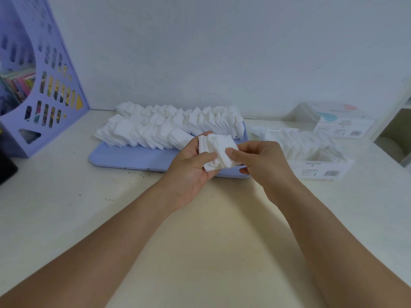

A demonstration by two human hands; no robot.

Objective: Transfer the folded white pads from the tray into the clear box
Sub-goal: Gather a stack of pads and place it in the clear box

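A lilac tray (124, 158) lies at the back of the table, with several rows of folded white pads (169, 125) leaning across its far half. A small stack of white pads (216, 150) is held above the tray's front right corner. My left hand (191, 172) grips it from the left and below. My right hand (260, 161) pinches its right edge with the thumb on top. To the right of the tray stands the clear box (320, 167), with a row of white pads (300, 143) inside it.
A lilac perforated file holder (51, 90) stands at the back left with colourful papers inside. The clear lid (333, 118) of the box rests against the wall at the back right. A dark object (6, 170) sits at the left edge. An open shelf (398, 134) is at the far right.
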